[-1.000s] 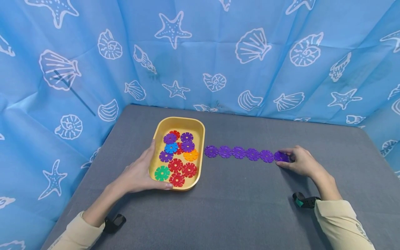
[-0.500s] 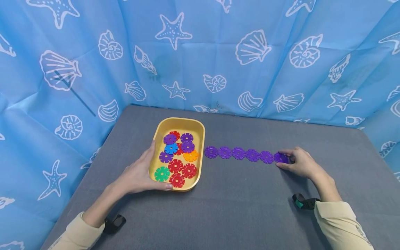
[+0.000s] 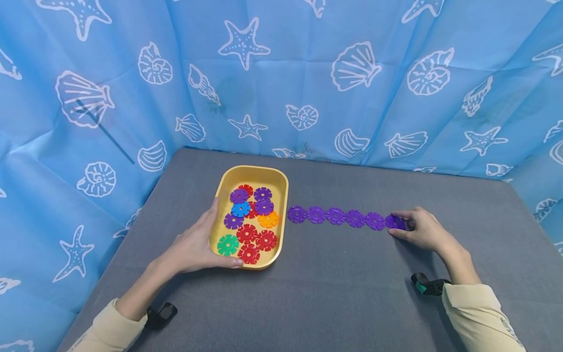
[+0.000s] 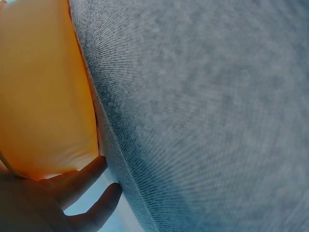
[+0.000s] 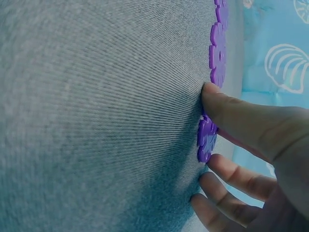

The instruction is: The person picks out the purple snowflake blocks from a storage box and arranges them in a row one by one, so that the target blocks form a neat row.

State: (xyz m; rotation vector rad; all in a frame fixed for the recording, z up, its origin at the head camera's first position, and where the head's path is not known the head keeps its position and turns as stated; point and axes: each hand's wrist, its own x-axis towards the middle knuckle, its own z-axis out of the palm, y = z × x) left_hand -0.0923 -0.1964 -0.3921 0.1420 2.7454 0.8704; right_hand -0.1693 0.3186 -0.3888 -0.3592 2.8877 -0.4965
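Observation:
A yellow tray stands left of centre in the head view, with several notched plastic discs in red, purple, blue, green and orange inside. My left hand holds its near left corner, thumb along the front wall and fingers at the left side. To the right of the tray runs a row of purple notched discs, flat on the table and edge to edge. At the row's right end my right hand grips the last purple disc between thumb and fingers. Part of that disc is hidden by the hand.
The table has a grey cloth cover. A blue curtain with white shells and starfish hangs behind it and on both sides. Black straps with devices are worn at both wrists.

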